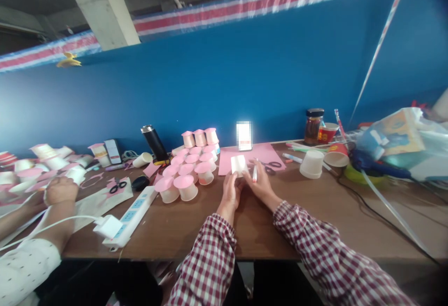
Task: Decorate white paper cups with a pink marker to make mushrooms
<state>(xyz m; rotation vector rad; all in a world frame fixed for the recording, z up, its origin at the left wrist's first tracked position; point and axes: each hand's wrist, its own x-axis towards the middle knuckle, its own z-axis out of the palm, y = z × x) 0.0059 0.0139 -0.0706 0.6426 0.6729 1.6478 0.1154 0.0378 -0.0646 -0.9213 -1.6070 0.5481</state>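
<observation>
A small white paper cup (239, 164) is held in front of me, wrapped by the fingers of my left hand (231, 189). My right hand (261, 182) grips a white marker (255, 174) with a reddish end, its fingertips close beside the cup; whether they touch it I cannot tell. Behind both hands lie a sheet of pink paper (227, 156) and dark-handled scissors (273, 165). A lit phone (244, 134) stands upright at the back of the sheet. Left of my hands, several white cups with pink paper tops (185, 184) stand in rows.
An upturned white cup (311, 163), a jar (314, 126) and a bag (392, 133) are on the right. A power strip (135, 215), black flask (155, 142) and another person's hand (62, 190) with more cups are on the left. A blue partition (245, 73) borders the table.
</observation>
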